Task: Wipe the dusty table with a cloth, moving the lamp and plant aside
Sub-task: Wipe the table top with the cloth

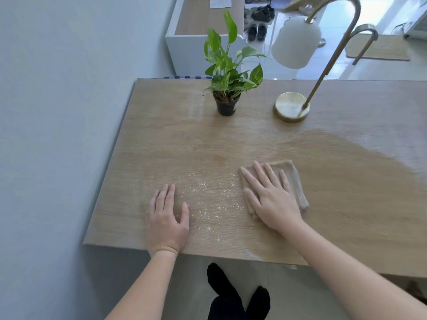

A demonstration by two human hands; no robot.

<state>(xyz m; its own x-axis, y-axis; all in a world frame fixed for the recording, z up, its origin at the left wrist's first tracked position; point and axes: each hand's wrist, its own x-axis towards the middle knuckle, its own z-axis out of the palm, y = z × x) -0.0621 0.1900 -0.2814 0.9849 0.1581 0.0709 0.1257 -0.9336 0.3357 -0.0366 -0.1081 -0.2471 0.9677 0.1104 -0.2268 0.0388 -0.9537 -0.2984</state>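
Note:
A wooden table [346, 204] fills the view. Pale dust specks [208, 204] lie scattered near its front edge, between my hands. My right hand [270, 197] presses flat on a folded beige cloth [297, 183], just right of the dust. My left hand [166, 218] rests flat on the bare tabletop to the left of the dust, fingers together, holding nothing. A green plant in a black pot [226, 105] stands at the back centre. A brass lamp [291, 107] with a white shade stands to its right.
A grey wall [57, 112] runs along the table's left edge. Beyond the far edge stand a white cabinet [191, 49], shoes on the floor and a woven mat [381, 48]. My legs in black show under the front edge.

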